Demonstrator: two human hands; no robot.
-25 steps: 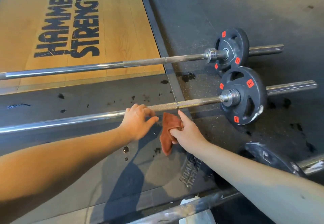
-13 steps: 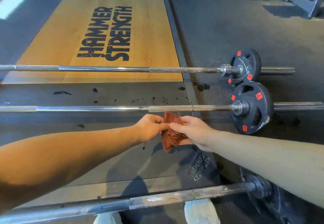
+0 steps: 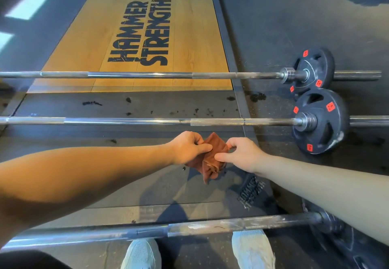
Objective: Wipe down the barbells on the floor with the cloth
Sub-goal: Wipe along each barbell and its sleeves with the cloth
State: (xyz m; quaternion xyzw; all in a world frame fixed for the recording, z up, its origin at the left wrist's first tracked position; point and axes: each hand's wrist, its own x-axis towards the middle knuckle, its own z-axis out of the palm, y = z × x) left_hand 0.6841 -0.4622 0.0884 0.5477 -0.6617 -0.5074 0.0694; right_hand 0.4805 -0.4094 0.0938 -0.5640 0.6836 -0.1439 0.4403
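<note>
Both hands hold a rust-brown cloth (image 3: 210, 167) in the air above the floor (image 3: 84, 134), between the middle barbell (image 3: 126, 120) and the near barbell (image 3: 200, 227). The left hand (image 3: 187, 147) grips one side with curled fingers. The right hand (image 3: 242, 154) pinches the other side, probably refolding it for wiping. A far barbell (image 3: 147, 75) lies beyond. Black plates (image 3: 328, 125) load the right ends. The near barbell crosses just ahead of the shoes (image 3: 143, 254); nothing blocks the middle one.

One head-worn wide-angle view, facing forward and down, floor (image 3: 284, 26) close below.
</note>
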